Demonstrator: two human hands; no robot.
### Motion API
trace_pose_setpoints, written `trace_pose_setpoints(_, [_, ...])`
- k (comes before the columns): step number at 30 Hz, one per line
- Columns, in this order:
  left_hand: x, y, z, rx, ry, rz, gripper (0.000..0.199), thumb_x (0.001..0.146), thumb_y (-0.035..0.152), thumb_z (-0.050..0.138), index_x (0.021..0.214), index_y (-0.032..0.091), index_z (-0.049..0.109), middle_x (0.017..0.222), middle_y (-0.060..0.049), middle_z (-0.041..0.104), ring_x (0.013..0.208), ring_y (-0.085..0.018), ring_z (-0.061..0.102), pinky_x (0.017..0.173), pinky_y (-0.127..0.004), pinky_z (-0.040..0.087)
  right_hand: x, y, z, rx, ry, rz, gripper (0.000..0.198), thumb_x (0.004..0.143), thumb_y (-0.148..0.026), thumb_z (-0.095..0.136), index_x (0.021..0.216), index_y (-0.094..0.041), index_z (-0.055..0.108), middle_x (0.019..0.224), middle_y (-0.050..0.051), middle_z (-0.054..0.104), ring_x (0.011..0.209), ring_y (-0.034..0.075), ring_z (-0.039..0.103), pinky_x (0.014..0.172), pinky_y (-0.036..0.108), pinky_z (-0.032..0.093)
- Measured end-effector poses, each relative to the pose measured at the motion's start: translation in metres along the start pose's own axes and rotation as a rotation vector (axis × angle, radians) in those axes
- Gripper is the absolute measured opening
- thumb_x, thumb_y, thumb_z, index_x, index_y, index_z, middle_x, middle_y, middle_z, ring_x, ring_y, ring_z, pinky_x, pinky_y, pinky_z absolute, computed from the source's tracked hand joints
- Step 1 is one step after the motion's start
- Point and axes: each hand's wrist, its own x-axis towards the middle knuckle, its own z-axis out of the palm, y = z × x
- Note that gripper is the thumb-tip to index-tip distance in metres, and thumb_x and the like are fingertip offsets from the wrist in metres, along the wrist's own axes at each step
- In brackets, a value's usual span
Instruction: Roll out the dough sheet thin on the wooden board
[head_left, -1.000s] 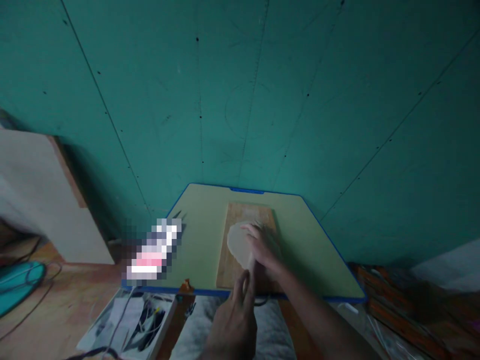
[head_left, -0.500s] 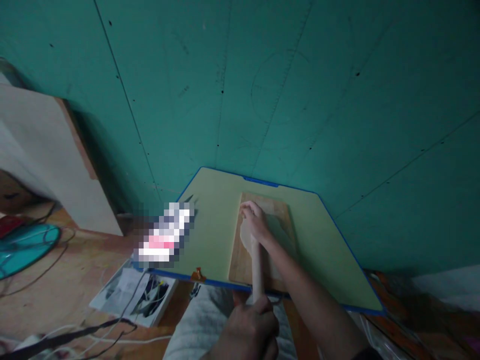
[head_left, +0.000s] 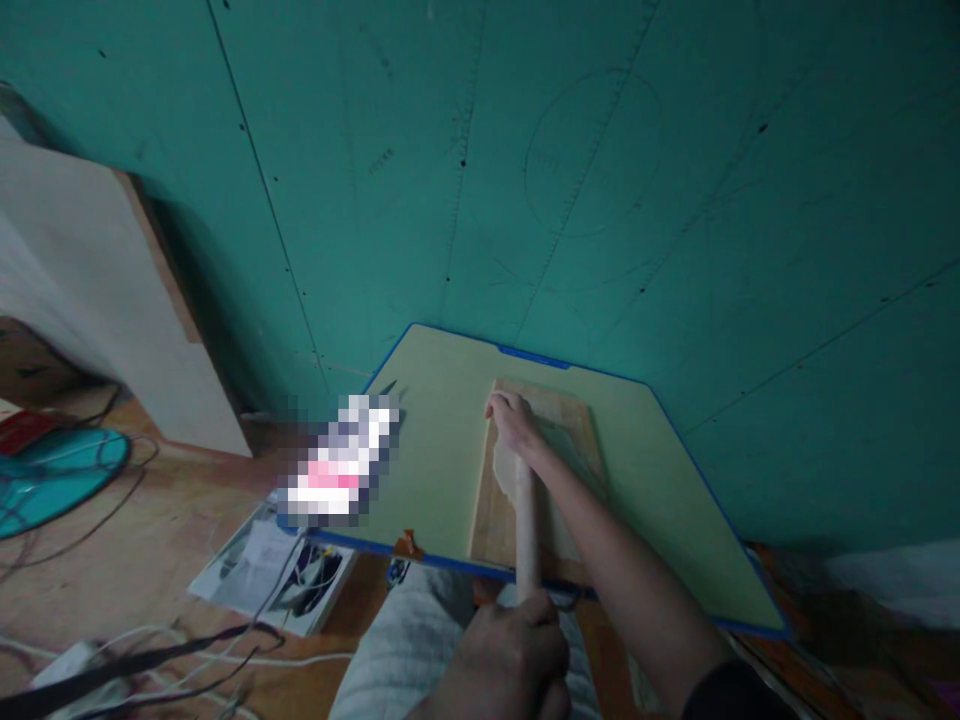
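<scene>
A thin sheet of pale dough (head_left: 507, 466) lies on the wooden board (head_left: 491, 530), part of it hidden under my right hand and forearm. Across it runs a pale wooden rolling pin (head_left: 527, 530), pointing away from me. My left hand (head_left: 517, 650) is wrapped round the near end, just beyond the table's front edge. At the far end, my right hand (head_left: 513, 422) is closed on the pin near the board's left edge, its fingers curled over.
The board rests on a pale-green folding table (head_left: 439, 430) with a blue rim, against a green wall (head_left: 375, 200). A blurred-out lit device (head_left: 337, 465) stands on the table's left. A white tray (head_left: 225, 585) with cables and loose cables (head_left: 172, 640) lie lower left.
The view has shifted slightly, so the table sits a little further right. My right hand has moved slightly left against the board. Both hands keep hold of the rolling pin.
</scene>
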Motion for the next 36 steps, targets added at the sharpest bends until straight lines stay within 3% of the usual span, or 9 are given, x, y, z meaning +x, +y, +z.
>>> trace_pose_setpoints(5, [-0.014, -0.01, 0.009, -0.234, 0.221, 0.022, 0.016, 0.062, 0.008, 0.051, 0.071, 0.019, 0.058, 0.082, -0.001, 0.057, 0.063, -0.009, 0.055, 0.057, -0.018, 0.042, -0.002, -0.009, 0.003, -0.069, 0.02, 0.046, 0.03, 0.082, -0.025, 0.041, 0.052, -0.023, 0.046, 0.054, -0.002, 0.046, 0.055, 0.014, 0.04, 0.054, 0.026, 0.025])
trace_pose_setpoints(12, [-0.03, -0.027, 0.002, -0.355, 0.299, -0.043, 0.018, 0.083, 0.021, 0.046, 0.074, 0.023, 0.061, 0.078, -0.004, 0.056, 0.068, -0.015, 0.056, 0.06, -0.026, 0.049, 0.002, -0.009, 0.008, -0.038, 0.109, 0.065, 0.026, 0.08, -0.027, 0.037, 0.055, -0.025, 0.042, 0.054, -0.002, 0.044, 0.054, 0.016, 0.039, 0.052, 0.027, 0.024])
trace_pose_setpoints(19, [-0.032, -0.037, 0.002, -0.44, 0.539, 0.093, 0.036, 0.094, 0.026, 0.03, 0.068, 0.02, 0.054, 0.072, -0.006, 0.052, 0.069, -0.015, 0.054, 0.065, -0.028, 0.047, 0.003, -0.005, 0.007, 0.079, 0.146, 0.021, 0.021, 0.075, -0.028, 0.037, 0.054, -0.026, 0.036, 0.052, -0.003, 0.037, 0.054, 0.015, 0.034, 0.051, 0.028, 0.022])
trace_pose_setpoints(24, [-0.021, -0.029, 0.008, -0.192, 0.376, 0.125, 0.011, 0.076, 0.018, 0.048, 0.069, 0.02, 0.056, 0.075, -0.004, 0.055, 0.066, -0.013, 0.056, 0.057, -0.022, 0.042, -0.004, 0.004, -0.003, 0.203, 0.091, -0.073, 0.022, 0.071, -0.026, 0.035, 0.051, -0.026, 0.026, 0.052, -0.005, 0.029, 0.054, 0.013, 0.032, 0.052, 0.026, 0.025])
trace_pose_setpoints(27, [-0.014, -0.022, 0.012, -0.015, 0.313, 0.145, 0.009, 0.064, 0.013, 0.053, 0.068, 0.021, 0.056, 0.074, -0.001, 0.055, 0.059, -0.01, 0.051, 0.05, -0.02, 0.037, -0.008, 0.006, -0.011, 0.262, 0.007, -0.115, 0.02, 0.069, -0.027, 0.037, 0.051, -0.025, 0.029, 0.052, -0.005, 0.03, 0.052, 0.012, 0.031, 0.051, 0.024, 0.026])
trace_pose_setpoints(31, [-0.004, -0.013, 0.014, 0.066, 0.341, 0.195, 0.011, 0.06, 0.012, 0.055, 0.067, 0.02, 0.054, 0.077, 0.0, 0.058, 0.06, -0.01, 0.054, 0.052, -0.019, 0.038, -0.008, 0.009, -0.024, 0.3, -0.1, -0.118, 0.019, 0.069, -0.031, 0.039, 0.052, -0.025, 0.037, 0.05, -0.006, 0.031, 0.047, 0.012, 0.029, 0.047, 0.025, 0.024])
trace_pose_setpoints(36, [0.004, -0.01, 0.015, 0.062, 0.282, 0.184, 0.012, 0.061, 0.014, 0.057, 0.071, 0.02, 0.055, 0.082, -0.002, 0.06, 0.066, -0.013, 0.058, 0.056, -0.021, 0.043, -0.008, 0.019, -0.037, 0.3, -0.089, -0.115, 0.019, 0.069, -0.032, 0.037, 0.051, -0.025, 0.035, 0.047, -0.007, 0.029, 0.045, 0.011, 0.027, 0.046, 0.025, 0.023])
